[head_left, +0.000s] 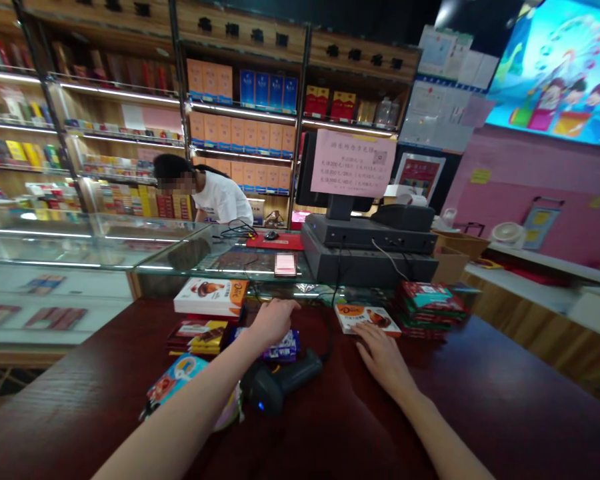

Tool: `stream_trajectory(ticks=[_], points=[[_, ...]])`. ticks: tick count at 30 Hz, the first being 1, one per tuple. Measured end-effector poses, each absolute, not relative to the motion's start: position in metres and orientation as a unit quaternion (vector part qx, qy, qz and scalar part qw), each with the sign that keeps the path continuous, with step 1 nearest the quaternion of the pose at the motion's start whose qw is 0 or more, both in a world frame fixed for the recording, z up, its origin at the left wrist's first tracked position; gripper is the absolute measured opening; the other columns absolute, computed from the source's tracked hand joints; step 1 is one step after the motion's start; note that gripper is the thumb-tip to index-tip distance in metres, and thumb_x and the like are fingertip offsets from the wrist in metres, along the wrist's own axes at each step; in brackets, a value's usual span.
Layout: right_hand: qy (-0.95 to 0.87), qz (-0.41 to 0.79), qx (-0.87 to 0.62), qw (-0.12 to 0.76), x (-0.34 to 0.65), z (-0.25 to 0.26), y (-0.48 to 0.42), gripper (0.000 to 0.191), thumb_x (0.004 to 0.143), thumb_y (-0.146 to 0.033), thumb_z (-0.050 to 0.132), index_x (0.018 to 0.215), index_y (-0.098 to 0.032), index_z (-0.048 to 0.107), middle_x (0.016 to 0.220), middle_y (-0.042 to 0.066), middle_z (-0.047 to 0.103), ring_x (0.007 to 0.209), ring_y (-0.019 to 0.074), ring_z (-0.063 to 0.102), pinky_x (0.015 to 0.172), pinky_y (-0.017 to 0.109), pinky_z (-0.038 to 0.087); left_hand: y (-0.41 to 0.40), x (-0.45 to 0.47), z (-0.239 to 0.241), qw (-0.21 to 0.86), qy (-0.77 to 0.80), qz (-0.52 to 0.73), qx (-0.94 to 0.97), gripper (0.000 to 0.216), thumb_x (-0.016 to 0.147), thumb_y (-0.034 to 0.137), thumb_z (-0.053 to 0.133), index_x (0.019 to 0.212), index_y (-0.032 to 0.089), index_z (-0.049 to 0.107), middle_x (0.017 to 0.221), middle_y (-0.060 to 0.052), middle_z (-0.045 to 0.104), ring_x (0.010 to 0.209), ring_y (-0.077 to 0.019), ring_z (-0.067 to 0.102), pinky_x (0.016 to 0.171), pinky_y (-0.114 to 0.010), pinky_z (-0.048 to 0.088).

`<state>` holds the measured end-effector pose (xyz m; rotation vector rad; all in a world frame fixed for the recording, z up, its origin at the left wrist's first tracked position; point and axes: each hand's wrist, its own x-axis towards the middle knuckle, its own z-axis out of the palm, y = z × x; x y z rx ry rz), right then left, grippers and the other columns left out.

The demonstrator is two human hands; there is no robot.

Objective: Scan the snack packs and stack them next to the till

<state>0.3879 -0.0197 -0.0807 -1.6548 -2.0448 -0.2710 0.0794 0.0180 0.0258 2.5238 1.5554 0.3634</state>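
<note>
My left hand (273,320) reaches over the dark wooden counter (480,400), fingers stretched forward and resting on a purple chocolate pack (284,349). My right hand (383,357) lies flat on the counter, fingertips touching a white and orange chocolate box (365,317). A black barcode scanner (280,381) lies on the counter just below my left wrist. Neither hand grips anything.
A white chocolate box (211,296) tops a stack at left; red and green bars (430,303) are piled at right. A cash register (370,250) with a pink notice stands on the glass case (95,240). A person in white bends behind it. A colourful packet (177,383) lies near left.
</note>
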Motion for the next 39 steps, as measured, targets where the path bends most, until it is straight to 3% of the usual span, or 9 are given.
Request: stream_trajectory(ticks=[9, 18, 27, 33, 39], points=[[-0.798, -0.047, -0.547, 0.248, 0.341, -0.052, -0.009, 0.040, 0.093, -0.025, 0.049, 0.129, -0.028, 0.064, 0.134, 0.006, 0.066, 0.129, 0.0242, 0.057, 0.111, 0.047, 0.042, 0.017, 0.010, 0.032, 0.053, 0.545, 0.177, 0.818, 0.047, 0.085, 0.007, 0.047, 0.125, 0.025, 0.064, 0.129, -0.003, 0.069, 0.126, -0.0211, 0.058, 0.108, -0.035, 0.042], [-0.814, 0.013, -0.523, 0.250, 0.272, -0.032, 0.015, 0.039, 0.095, -0.024, 0.049, 0.130, -0.024, 0.064, 0.135, 0.007, 0.066, 0.129, 0.0246, 0.055, 0.111, 0.045, 0.039, 0.027, -0.054, 0.021, 0.010, 0.589, 0.260, 0.765, 0.038, 0.090, 0.018, 0.048, 0.123, 0.026, 0.065, 0.130, -0.002, 0.068, 0.126, -0.0236, 0.056, 0.109, -0.040, 0.042], [-0.822, 0.073, -0.504, 0.255, 0.214, -0.016, 0.027, 0.039, 0.093, -0.020, 0.052, 0.130, -0.024, 0.064, 0.136, 0.007, 0.065, 0.131, 0.0235, 0.054, 0.112, 0.043, 0.038, 0.027, -0.095, 0.012, -0.057, 0.668, 0.262, 0.694, 0.035, 0.092, 0.030, 0.052, 0.124, 0.033, 0.065, 0.147, -0.003, 0.053, 0.136, -0.0274, 0.046, 0.113, -0.045, 0.036], [-0.818, 0.131, -0.480, 0.288, 0.177, -0.008, 0.033, 0.040, 0.091, -0.020, 0.055, 0.129, -0.024, 0.064, 0.134, 0.006, 0.066, 0.127, 0.0232, 0.058, 0.111, 0.042, 0.041, 0.035, -0.116, -0.004, -0.064, 0.704, 0.292, 0.644, 0.038, 0.090, 0.034, 0.053, 0.126, 0.029, 0.062, 0.142, -0.007, 0.056, 0.137, -0.0281, 0.046, 0.113, -0.045, 0.035], [-0.796, 0.224, -0.448, 0.340, 0.151, -0.005, 0.041, 0.047, 0.087, -0.020, 0.059, 0.134, -0.020, 0.061, 0.136, 0.009, 0.065, 0.126, 0.0244, 0.060, 0.112, 0.041, 0.043, 0.040, -0.126, -0.016, -0.010, 0.724, 0.322, 0.610, 0.058, 0.088, 0.043, 0.054, 0.140, 0.018, 0.050, 0.136, -0.013, 0.062, 0.130, -0.0321, 0.053, 0.110, -0.046, 0.039]])
